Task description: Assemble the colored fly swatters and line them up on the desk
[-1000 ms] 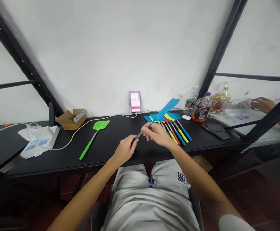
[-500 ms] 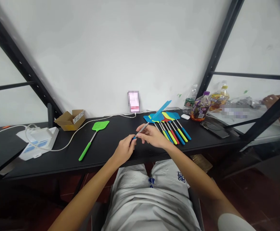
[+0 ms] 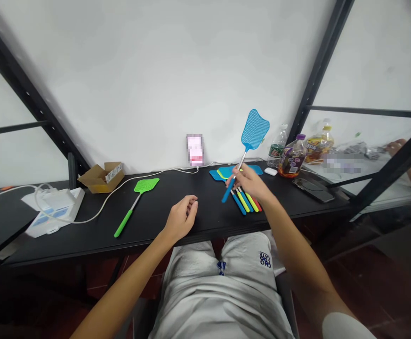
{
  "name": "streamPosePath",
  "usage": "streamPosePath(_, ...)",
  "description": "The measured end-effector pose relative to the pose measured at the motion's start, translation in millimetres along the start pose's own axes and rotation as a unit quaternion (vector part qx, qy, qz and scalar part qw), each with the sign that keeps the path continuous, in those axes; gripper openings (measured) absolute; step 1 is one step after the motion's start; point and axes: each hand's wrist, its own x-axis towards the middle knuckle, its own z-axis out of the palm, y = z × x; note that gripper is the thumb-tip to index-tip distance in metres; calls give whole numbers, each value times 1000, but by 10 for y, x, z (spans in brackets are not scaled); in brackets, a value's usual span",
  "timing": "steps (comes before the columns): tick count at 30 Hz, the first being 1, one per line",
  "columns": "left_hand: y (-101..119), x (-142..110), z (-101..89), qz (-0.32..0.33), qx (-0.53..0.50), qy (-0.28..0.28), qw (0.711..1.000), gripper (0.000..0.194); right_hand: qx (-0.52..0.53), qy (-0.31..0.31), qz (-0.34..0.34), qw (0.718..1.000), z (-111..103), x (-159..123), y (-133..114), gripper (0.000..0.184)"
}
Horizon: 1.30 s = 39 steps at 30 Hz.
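Note:
My right hand [image 3: 249, 183] grips the metal shaft of a blue plastic fly swatter [image 3: 255, 129], holding it nearly upright above the desk. Its blue handle end sticks out below my fingers. Just beneath that hand lies a fanned row of fly swatters [image 3: 244, 200] with blue, yellow and red handles, their heads overlapping. My left hand [image 3: 182, 217] rests near the desk's front edge, fingers loosely curled, holding nothing. A green fly swatter [image 3: 145, 185] lies alone to its left.
The black desk [image 3: 184, 186] holds a cardboard box [image 3: 101, 176], a white power strip [image 3: 53, 207] with cables, an upright phone [image 3: 194, 149], an earbud case [image 3: 270, 171], bottles [image 3: 293, 157] and a flat phone [image 3: 313, 189]. Another person's hand [image 3: 398, 147] shows at far right.
My left hand has let go of the blue swatter's handle and moved slightly back. My right hand has carried the swatter rightward and swung it from a slant to nearly upright.

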Motion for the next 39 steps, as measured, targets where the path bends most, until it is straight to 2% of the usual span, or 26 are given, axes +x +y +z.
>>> streamPosePath(3, -9, 0, 8, -1, 2, -1, 1000, 20, -103, 48, 40, 993, -420, 21, 19, 33)
streamPosePath(6, -14, 2, 13, 3, 5, -1, 1000, 19, -197, 85, 94, 972, -754, 1, 52, 29)
streamPosePath(9, -12, 5, 14, 2, 11, -7, 1000, 18, -345, 113, 124, 924, -965, -23, 98, 30)
streamPosePath(12, -8, 9, 14, 0, 17, -13, 1000, 18, -451, 137, 165, 866, -1066, -19, 179, 30)
streamPosePath(15, -3, 13, 14, 5, 19, -14, 1000, 18, -502, 152, 189, 831, -1098, 4, 294, 32)
streamPosePath(17, 0, 14, 12, 8, 20, -14, 1000, 18, -518, 146, 189, 821, -1101, 20, 375, 32)
streamPosePath(25, -7, 9, 9, 3, 25, -22, 999, 17, -516, 102, 199, 827, -1060, 81, 557, 27)
streamPosePath(39, -13, 10, 19, 13, 23, -16, 1000, 17, -543, 73, 200, 812, -893, 106, 603, 29)
